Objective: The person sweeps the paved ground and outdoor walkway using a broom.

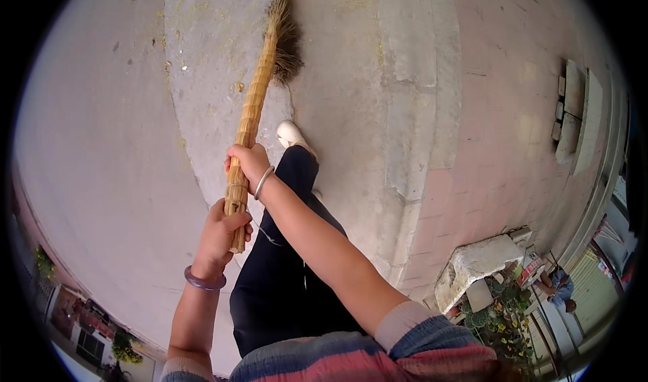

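Note:
A long straw broom [253, 102] slants away from me, its thick bound handle towards my body and its dark, frayed bristles [288, 48] at the far end over the concrete. My left hand [221, 237], a purple bangle at its wrist, is wrapped round the butt end of the handle. Higher up the same handle, my right hand [249, 162] grips it, with a silver bangle at that wrist. Just right of the handle is my light-coloured shoe [291, 135], below a dark trouser leg [283, 274].
Cracked, patched concrete [351, 98] spreads around me, with yellowish bits and small scraps scattered on it. Bricks and slabs [571, 108] lie at the right. A whitish stone block [476, 264] stands beside potted plants [499, 314]. Another person [560, 289] is at the lower right.

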